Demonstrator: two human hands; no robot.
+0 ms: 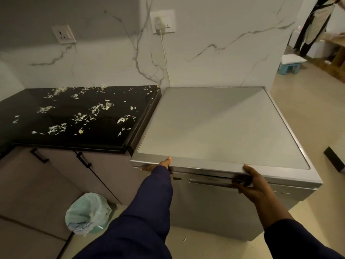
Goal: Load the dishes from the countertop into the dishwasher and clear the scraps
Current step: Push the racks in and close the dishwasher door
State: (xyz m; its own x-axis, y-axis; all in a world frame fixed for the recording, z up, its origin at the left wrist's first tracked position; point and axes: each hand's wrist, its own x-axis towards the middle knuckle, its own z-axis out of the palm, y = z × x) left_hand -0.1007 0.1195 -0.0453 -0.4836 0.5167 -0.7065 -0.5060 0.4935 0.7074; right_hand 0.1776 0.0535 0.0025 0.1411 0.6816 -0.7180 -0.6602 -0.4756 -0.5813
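Both hands on the dishwasher front edge, lower right — left hand pressed open, right hand seemingly curled around the handle; scraps litter the bench.

- White marble-veined wall with two sockets, one with a plug in it.
- Beige floor.
- Small blue stool beyond, dim light.

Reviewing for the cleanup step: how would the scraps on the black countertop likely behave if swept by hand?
The scraps look thin and flaky, so probably very light and apt to scatter. They are spread in many small clusters across the black countertop, so likely several sweeps. The glossy surface should let them slide, perhaps toward the lined bin below.
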